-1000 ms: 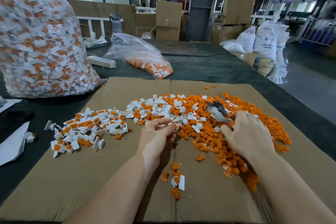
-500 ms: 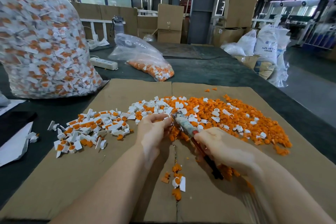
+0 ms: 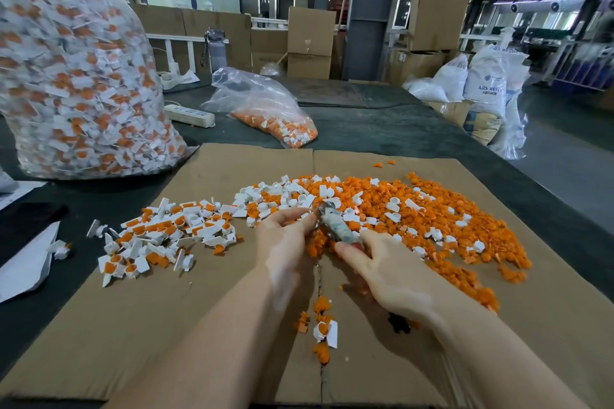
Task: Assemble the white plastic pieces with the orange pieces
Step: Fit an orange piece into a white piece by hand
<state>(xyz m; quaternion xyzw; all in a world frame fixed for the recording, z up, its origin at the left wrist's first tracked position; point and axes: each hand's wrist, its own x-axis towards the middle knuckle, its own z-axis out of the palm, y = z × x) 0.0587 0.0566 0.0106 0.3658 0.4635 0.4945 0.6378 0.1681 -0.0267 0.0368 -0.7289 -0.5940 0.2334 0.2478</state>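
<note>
— Looking at the middle of the cardboard sheet, what do the hands have?

— Both meet at the near edge of the loose heap of orange pieces. The left hand has its fingers curled, tips pinched together on something small at the nose of a tool; the piece itself is too hidden to name. The right hand lies palm down, wrist at five o'clock, fingers wrapped round the pliers. The tool's head points to eleven o'clock, straight at the left fingertips, and a dark handle end shows under the right wrist.

— And the white plastic pieces?

— Mixed into the heap's ten o'clock side, just beyond the left hand. At nine o'clock from the hands lies a separate pile of assembled pieces, white with orange inserts. A few strays sit on the cardboard's centre seam, at six o'clock between the forearms.

— Farther out?

— At ten o'clock, a tall clear sack of assembled pieces stands on the dark table. At twelve o'clock lies a smaller plastic bag with orange and white parts, a white power strip just left of it. At two o'clock, beyond the table, white resin sacks lean together, with cardboard boxes behind.
</note>
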